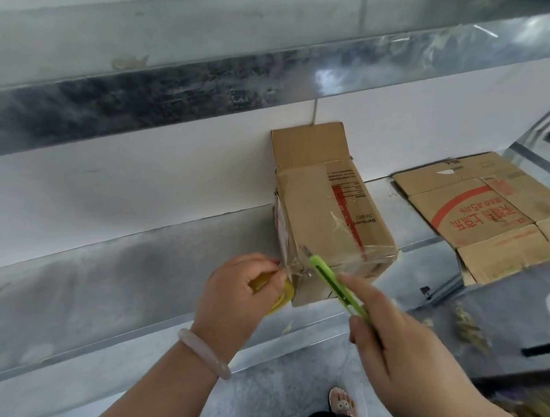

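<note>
A brown cardboard box (328,218) lies on a metal shelf (127,279), its far flap open against the white wall. Clear tape wraps its near end. My left hand (236,293) grips a yellow tape roll (280,295) at the box's near left corner, where a strip of clear tape (294,264) runs to the box. My right hand (398,339) grips a green utility knife (338,288), forefinger laid along its handle. The blade tip sits at the tape by the box's near corner.
A flattened cardboard box (487,216) with red print lies on the shelf to the right. A second metal shelf (197,85) runs overhead. Below the shelf edge are a grey floor, dry debris (471,328) and a sandalled foot (342,402).
</note>
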`<state>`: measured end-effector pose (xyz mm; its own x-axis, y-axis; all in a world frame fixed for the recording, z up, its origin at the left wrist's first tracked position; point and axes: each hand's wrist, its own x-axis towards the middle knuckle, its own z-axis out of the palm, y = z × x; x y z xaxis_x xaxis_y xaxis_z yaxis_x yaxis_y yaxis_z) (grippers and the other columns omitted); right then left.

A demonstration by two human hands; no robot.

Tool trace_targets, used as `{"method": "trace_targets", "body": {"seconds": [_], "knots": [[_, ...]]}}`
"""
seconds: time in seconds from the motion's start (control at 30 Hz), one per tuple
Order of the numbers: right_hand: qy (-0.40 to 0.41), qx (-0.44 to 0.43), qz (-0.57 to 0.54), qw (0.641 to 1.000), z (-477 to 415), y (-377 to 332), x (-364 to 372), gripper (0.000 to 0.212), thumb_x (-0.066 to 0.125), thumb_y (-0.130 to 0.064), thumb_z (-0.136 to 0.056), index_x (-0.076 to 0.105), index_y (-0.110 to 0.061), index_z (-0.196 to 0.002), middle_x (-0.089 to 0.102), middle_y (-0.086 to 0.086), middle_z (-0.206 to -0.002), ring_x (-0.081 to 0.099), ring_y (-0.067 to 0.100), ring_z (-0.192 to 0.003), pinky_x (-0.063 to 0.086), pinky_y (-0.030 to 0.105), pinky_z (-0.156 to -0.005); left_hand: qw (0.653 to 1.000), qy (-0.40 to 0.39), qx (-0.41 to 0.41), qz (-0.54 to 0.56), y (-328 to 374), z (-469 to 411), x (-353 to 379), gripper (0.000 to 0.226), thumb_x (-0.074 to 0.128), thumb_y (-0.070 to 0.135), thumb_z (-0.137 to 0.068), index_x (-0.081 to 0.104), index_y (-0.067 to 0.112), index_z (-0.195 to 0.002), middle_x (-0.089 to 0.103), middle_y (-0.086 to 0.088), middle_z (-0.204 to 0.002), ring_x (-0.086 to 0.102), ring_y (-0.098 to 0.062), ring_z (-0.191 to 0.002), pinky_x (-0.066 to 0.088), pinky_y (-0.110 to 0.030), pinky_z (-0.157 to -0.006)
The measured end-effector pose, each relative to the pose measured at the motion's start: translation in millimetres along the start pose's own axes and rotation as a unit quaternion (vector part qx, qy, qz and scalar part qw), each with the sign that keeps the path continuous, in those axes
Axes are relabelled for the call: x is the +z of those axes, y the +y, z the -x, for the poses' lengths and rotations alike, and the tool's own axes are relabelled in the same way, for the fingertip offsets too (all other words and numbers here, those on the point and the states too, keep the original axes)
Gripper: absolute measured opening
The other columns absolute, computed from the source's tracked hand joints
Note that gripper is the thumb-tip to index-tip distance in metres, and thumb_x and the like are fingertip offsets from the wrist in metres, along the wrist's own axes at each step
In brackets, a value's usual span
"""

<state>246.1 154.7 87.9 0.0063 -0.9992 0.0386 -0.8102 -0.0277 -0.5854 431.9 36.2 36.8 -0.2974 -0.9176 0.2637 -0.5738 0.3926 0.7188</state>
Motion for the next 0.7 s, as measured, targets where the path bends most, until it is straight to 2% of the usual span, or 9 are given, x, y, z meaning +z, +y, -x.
{"method": "trace_targets", "body": {"seconds": [0.1, 0.2, 0.33, 0.43, 0.53, 0.6, 0.63, 0.67, 0.7], "knots": [[-0.035, -0.026, 0.042, 0.998, 2.2, -2.0, 21.3, 0.06, 0.02, -0.05, -0.086, -0.006, -0.073, -0.134, 0.044, -0.025, -0.073, 0.059, 0.014, -0.066, 0.046, 0.028, -0.053, 1.0, 0.007, 0.0, 0.013, -2.6, 0.5, -2.5, 0.027, 0.057, 0.046, -0.078, 0.075, 0.028, -0.086, 0.064, 0.031, -0.087, 0.058, 0.007, -0.09, 0.036, 0.001, -0.078], [-0.028, -0.035, 0.08, 0.996, -0.9, -1.3, 34.2, 0.068, 0.021, -0.043, -0.085, -0.011, -0.067, -0.139, 0.043, -0.014, -0.075, 0.048, 0.014, -0.054, 0.041, 0.029, -0.045, 1.0, 0.004, 0.003, 0.002, -3.8, -1.3, -4.1, 0.031, 0.054, 0.049, -0.077, 0.076, 0.028, -0.086, 0.065, 0.026, -0.092, 0.057, 0.008, -0.093, 0.033, 0.002, -0.08], [-0.029, 0.005, 0.142, 0.989, -7.3, -5.3, 36.5, 0.086, 0.059, -0.025, -0.073, 0.024, -0.037, -0.151, 0.027, -0.014, -0.07, 0.024, 0.013, -0.04, 0.017, 0.022, -0.03, 1.0, 0.011, -0.011, 0.004, -1.0, -1.0, -3.6, 0.02, 0.062, 0.043, -0.076, 0.075, 0.028, -0.081, 0.059, 0.028, -0.095, 0.055, 0.007, -0.094, 0.034, 0.001, -0.077], [-0.011, 0.006, 0.187, 0.982, -12.2, -10.9, 37.9, 0.105, 0.083, -0.016, -0.056, 0.034, -0.032, -0.148, 0.027, -0.012, -0.068, 0.016, 0.015, -0.037, 0.0, 0.019, -0.034, 1.0, 0.02, -0.018, 0.006, 0.8, 0.7, -1.3, 0.009, 0.068, 0.033, -0.075, 0.075, 0.028, -0.078, 0.055, 0.025, -0.094, 0.054, 0.005, -0.091, 0.034, 0.001, -0.074], [-0.027, 0.053, 0.227, 0.972, -15.1, -8.1, 37.0, 0.118, 0.082, -0.016, -0.061, 0.012, -0.045, -0.151, 0.032, -0.01, -0.072, 0.006, 0.014, -0.038, -0.002, 0.019, -0.036, 0.999, 0.035, -0.027, -0.012, -0.1, -0.7, 0.4, 0.003, 0.074, 0.023, -0.078, 0.074, 0.026, -0.076, 0.051, 0.02, -0.092, 0.053, 0.003, -0.088, 0.034, 0.0, -0.072], [-0.053, 0.052, 0.21, 0.975, -14.4, -10.6, 40.4, 0.121, 0.086, -0.016, -0.049, 0.021, -0.036, -0.149, 0.028, -0.009, -0.071, -0.002, 0.014, -0.041, -0.006, 0.019, -0.038, 0.998, 0.042, -0.04, -0.016, 0.1, -1.5, 1.5, 0.004, 0.074, 0.022, -0.078, 0.074, 0.026, -0.075, 0.05, 0.018, -0.091, 0.052, 0.002, -0.088, 0.033, 0.0, -0.071], [-0.094, 0.051, 0.206, 0.973, -13.3, -13.4, 37.8, 0.123, 0.086, -0.017, -0.051, 0.017, -0.035, -0.15, 0.028, -0.009, -0.073, -0.001, 0.014, -0.041, -0.004, 0.02, -0.037, 0.998, 0.043, -0.043, -0.017, 0.9, -1.5, 1.9, 0.004, 0.074, 0.023, -0.078, 0.073, 0.026, -0.075, 0.049, 0.017, -0.091, 0.051, 0.002, -0.087, 0.033, 0.0, -0.07], [-0.125, 0.066, 0.208, 0.968, -15.9, -19.3, 34.4, 0.121, 0.08, -0.019, -0.065, -0.004, -0.041, -0.15, 0.03, -0.008, -0.078, 0.007, 0.013, -0.042, 0.003, 0.022, -0.036, 0.998, 0.046, -0.044, -0.02, 1.8, -1.8, 2.5, 0.004, 0.074, 0.024, -0.077, 0.073, 0.026, -0.074, 0.049, 0.016, -0.09, 0.051, 0.002, -0.087, 0.033, -0.001, -0.069], [-0.103, 0.053, 0.204, 0.972, -17.5, -18.3, 38.6, 0.114, 0.066, -0.019, -0.082, -0.029, -0.046, -0.139, 0.031, -0.007, -0.086, 0.017, 0.013, -0.045, 0.012, 0.024, -0.038, 0.998, 0.049, -0.044, -0.022, 1.9, -2.2, 3.1, 0.003, 0.073, 0.025, -0.077, 0.073, 0.026, -0.074, 0.049, 0.016, -0.09, 0.052, 0.001, -0.085, 0.034, -0.001, -0.068]]}}
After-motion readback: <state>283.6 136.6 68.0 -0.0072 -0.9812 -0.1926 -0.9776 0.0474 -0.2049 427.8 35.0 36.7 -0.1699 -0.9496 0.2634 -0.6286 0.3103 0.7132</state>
